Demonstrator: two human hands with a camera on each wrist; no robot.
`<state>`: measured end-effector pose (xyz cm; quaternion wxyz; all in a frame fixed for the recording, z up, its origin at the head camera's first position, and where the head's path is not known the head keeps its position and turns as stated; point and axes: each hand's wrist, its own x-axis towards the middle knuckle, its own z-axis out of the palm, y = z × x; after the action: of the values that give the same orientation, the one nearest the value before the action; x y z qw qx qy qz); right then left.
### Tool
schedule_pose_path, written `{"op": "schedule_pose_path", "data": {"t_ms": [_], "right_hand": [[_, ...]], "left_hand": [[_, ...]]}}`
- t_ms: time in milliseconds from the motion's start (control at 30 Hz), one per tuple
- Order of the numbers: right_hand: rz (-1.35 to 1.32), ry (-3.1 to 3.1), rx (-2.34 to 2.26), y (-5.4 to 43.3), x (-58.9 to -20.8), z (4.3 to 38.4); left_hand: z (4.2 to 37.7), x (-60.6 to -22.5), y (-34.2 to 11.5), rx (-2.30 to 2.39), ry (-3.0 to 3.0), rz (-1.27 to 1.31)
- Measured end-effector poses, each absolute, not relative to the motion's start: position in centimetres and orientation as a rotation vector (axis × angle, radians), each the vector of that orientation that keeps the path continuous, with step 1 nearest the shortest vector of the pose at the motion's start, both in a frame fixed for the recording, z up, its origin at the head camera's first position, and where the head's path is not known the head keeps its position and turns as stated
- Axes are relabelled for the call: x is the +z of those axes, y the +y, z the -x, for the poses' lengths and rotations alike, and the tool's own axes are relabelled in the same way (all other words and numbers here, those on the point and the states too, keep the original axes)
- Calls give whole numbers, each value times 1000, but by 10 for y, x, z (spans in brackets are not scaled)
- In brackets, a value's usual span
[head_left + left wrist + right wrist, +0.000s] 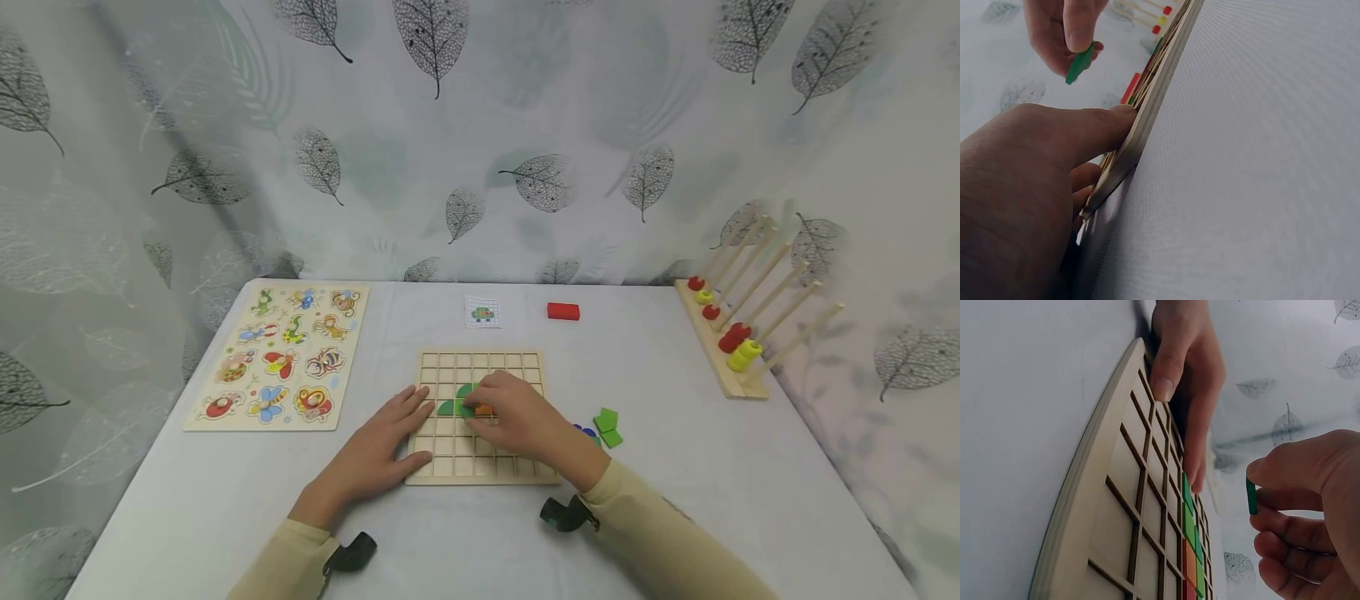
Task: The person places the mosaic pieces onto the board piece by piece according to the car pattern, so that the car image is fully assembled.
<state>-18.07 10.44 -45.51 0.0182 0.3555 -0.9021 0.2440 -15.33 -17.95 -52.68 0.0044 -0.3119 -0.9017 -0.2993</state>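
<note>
My left hand [382, 442] rests on the left edge of a wooden grid board [442, 469], thumb and fingers spread along it. Above the board, my right hand [517, 419] pinches a small green piece [1252, 497] between thumb and fingertips. In the right wrist view the piece stands clear of the board. Green pieces [1189, 524] and an orange piece [1190, 559] lie in the grid cells, with red beside them. The right hand hides part of these from the head view.
Loose light-green pieces [607, 427] and some blue ones lie right of the board. Behind it are a pattern card [483, 312] and a red block [563, 312]. An insect puzzle board [277, 358] lies at left; a peg stand with beads [723, 342] stands at right.
</note>
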Motion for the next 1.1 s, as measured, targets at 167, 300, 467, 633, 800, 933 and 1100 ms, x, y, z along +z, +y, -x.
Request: {"op": "schedule_pose_path", "data": {"t_ms": [167, 300, 467, 633, 800, 933, 1100], "right_hand": [[-1157, -2775, 731, 95, -458, 184], [-1157, -2795, 712, 89, -462, 186], [-1146, -2811, 693, 83, -466, 188], [-1146, -2806, 657, 77, -468, 189], [-1161, -2807, 656, 73, -471, 190], [-1175, -2816, 661, 70, -472, 192], [-1152, -2860, 618, 67, -474, 191]], "left_hand": [[153, -527, -180, -942, -2811, 985], [153, -527, -181, -947, -2828, 979], [153, -528, -180, -932, -2820, 983], [152, -528, -180, -924, -2807, 975], [152, -529, -181, -926, -2814, 971], [153, -529, -181, -933, -2820, 975], [154, -527, -180, -947, -2815, 980]]}}
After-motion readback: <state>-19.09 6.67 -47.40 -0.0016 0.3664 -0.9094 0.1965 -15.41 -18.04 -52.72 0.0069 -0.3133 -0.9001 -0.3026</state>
